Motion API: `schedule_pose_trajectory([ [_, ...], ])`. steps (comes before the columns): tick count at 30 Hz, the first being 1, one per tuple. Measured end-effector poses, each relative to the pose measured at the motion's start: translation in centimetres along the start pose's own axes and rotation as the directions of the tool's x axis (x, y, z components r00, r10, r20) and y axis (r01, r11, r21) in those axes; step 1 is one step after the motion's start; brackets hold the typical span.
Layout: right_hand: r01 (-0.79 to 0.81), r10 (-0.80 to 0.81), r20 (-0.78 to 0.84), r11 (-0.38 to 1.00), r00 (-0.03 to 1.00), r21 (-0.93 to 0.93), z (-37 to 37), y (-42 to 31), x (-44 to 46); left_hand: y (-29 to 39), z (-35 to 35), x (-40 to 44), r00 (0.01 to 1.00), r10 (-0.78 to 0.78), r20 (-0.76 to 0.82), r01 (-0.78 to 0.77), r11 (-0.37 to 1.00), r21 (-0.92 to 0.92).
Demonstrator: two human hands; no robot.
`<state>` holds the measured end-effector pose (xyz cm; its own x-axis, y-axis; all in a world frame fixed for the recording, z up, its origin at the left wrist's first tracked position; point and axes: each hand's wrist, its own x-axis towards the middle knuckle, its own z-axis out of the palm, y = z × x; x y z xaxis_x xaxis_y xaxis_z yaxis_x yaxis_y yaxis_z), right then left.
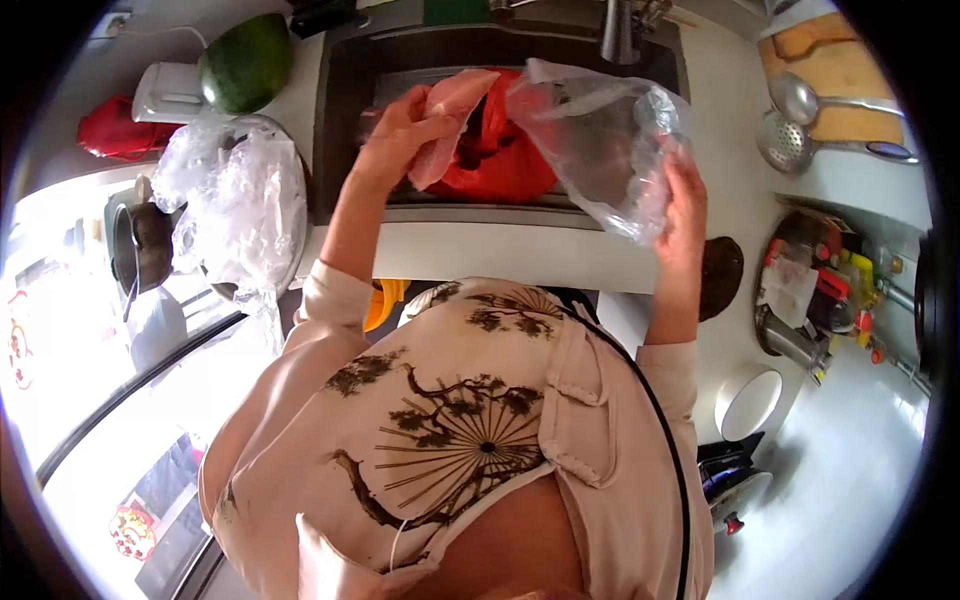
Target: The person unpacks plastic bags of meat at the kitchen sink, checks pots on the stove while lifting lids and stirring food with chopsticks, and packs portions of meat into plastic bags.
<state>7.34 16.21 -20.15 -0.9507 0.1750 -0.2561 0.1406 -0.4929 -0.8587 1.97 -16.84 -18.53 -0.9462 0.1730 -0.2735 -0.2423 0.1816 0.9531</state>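
I have my left hand point(405, 130) gripping a pink item point(450, 135), my right hand point(682, 200) holding a clear bag point(600, 135), near the sink's point(340, 185) red bag point(495, 182).

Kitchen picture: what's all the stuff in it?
Dark rectangular sink: one, blackish, top middle
Soft baggy thing: one, bright red, in the sink
Crinkly clear plastic bag: one, see-through, above sink, right
Thin plastic piece: one, pinkish, above sink, left
Big oval watermelon: one, green, upper left
Bunched plastic film: uncountable, whitish, left
Long-handled metal ladles: two, silvery, upper right
Flat wooden board: one or more, tan, upper right
Round bowl: one, white, lower right
Jumbled small items: uncountable, mixed colours, right
Printed shirt: one, cream, bottom middle
Left hand: one, on the pinkish piece
Right hand: one, on the clear bag
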Motion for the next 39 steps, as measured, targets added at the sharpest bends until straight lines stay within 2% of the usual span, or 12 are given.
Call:
schedule_pose_trajectory([
  [5, -0.041, 0.027, -0.111, 0.992, 0.993, -0.122, 2.7, -0.3, -0.9, 4.4, 3.7, 0.0, 0.932, 0.049, 0.358, -0.054, 0.999, 0.004],
  [9, -0.066, 0.065, -0.032, 0.996, 0.997, -0.059, 3.5, 0.4, -2.0, 2.8, 10.0, 3.6, 0.826, -0.231, 0.514, 0.332, 0.937, -0.113],
  [12, -0.124, 0.122, -0.077, 0.992, 0.989, -0.022, 4.6, -0.3, -3.3, 2.7, 14.2, 4.8, 0.902, -0.351, 0.252, 0.365, 0.931, -0.008],
  [14, -0.128, 0.127, 0.020, 0.981, 0.992, 0.146, 3.8, -1.0, -3.3, 0.5, 15.2, 6.0, 0.899, -0.157, 0.410, 0.098, 0.982, 0.160],
  [21, -0.085, 0.034, 0.127, 0.903, 0.991, 0.422, -0.8, -4.5, -2.4, 5.2, 4.7, 0.8, 0.911, 0.228, 0.343, -0.088, 0.921, -0.378],
  [23, -0.053, 0.016, 0.087, 0.899, 0.996, 0.434, -1.2, -5.2, -2.7, 2.1, 1.4, 2.7, 0.992, 0.106, 0.072, -0.100, 0.991, -0.087],
  [24, -0.087, 0.012, 0.158, 0.872, 0.987, 0.481, -1.6, -5.4, -2.5, -0.9, 0.1, 4.7, 0.994, 0.059, 0.096, -0.089, 0.932, 0.350],
  [27, -0.085, 0.045, 0.099, 0.891, 0.994, 0.445, -0.1, -6.2, -2.9, -8.1, -0.1, 9.1, 0.894, -0.168, 0.415, -0.422, -0.009, 0.906],
  [29, -0.108, 0.046, 0.139, 0.871, 0.989, 0.479, 0.2, -6.2, -3.1, -8.1, 2.7, 8.9, 0.914, -0.197, 0.355, -0.291, 0.292, 0.911],
  [32, -0.102, 0.075, 0.082, 0.915, 0.994, 0.390, 0.8, -6.6, -3.5, -16.5, 5.1, 13.0, 0.796, -0.486, 0.360, -0.334, 0.142, 0.932],
  [36, -0.098, 0.122, -0.036, 0.909, 0.992, 0.404, 1.1, -7.1, -4.9, -19.4, 6.0, 12.2, 0.991, 0.104, -0.085, 0.042, 0.360, 0.932],
  [39, -0.136, 0.128, 0.045, 0.906, 0.991, 0.401, 0.2, -6.9, -5.1, -18.5, 4.3, 13.7, 0.986, -0.156, 0.051, -0.015, 0.223, 0.975],
])
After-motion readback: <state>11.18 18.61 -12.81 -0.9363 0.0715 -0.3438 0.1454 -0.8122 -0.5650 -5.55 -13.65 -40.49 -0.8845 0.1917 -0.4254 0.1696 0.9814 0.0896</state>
